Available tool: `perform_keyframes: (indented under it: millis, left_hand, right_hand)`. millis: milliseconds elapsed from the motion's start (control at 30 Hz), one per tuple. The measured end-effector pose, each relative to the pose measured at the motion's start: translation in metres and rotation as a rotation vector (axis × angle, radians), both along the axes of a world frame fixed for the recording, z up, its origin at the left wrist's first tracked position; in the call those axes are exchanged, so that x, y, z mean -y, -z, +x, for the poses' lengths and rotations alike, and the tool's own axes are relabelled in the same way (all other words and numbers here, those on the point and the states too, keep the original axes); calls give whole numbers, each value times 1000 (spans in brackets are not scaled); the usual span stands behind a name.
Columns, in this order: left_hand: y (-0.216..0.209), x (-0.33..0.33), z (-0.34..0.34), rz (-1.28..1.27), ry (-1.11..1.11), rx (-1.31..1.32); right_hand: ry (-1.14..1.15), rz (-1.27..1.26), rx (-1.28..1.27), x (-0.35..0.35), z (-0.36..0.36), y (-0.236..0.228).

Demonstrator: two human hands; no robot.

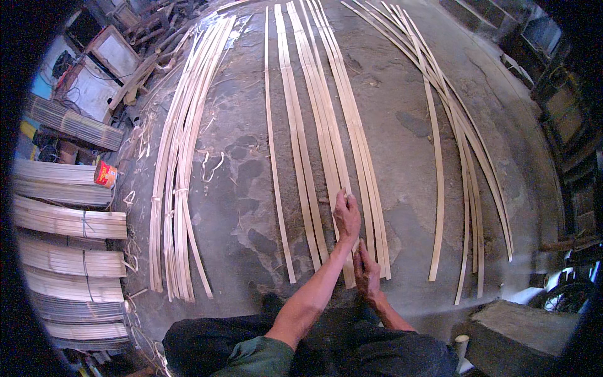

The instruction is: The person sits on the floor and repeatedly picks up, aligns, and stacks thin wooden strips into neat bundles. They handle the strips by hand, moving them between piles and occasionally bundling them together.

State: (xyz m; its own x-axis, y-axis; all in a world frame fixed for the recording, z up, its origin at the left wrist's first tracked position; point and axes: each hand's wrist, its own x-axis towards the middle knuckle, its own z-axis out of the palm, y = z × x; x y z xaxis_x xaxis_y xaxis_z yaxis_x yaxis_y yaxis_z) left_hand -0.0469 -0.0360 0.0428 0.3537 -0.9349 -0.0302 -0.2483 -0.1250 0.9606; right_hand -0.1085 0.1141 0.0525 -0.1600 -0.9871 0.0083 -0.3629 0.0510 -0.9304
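right hand (367, 271), left hand (347, 217) flat on pale, long bamboo strips (326, 125)

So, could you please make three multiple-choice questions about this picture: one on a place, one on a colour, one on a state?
1. Where does the left hand rest?
A. on the middle group of strips
B. on the can
C. on the stone block

2. What colour is the can at the left?
A. blue
B. red and yellow
C. black

3. How do the bamboo strips lie?
A. standing upright
B. rolled in coils
C. flat on the floor

Answers: 1 A, the palm presses on those strips, near the right hand. 2 B, its side shows red with yellow. 3 C, they stretch out lengthwise on the concrete.
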Motion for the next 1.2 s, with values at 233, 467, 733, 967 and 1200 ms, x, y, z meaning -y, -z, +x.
perform_keyframes:
  millis: [233, 467, 733, 967, 1200]
  left_hand:
    - [21, 3, -12, 110, 166, -273]
    - [18, -14, -21, 134, 138, -270]
    - [36, -16, -25, -48, 225, -24]
    - [34, -13, -27, -115, 290, 69]
    - [45, -4, -19, -88, 243, 29]
  right_hand:
    - [54, 280, -72, 10, -21, -25]
    - [33, 288, -110, -3, -34, -8]
    - [105, 282, -38, -14, -43, 4]
    - [67, 165, -111, -10, -54, 16]
    - [-9, 139, -159, 5, -54, 11]
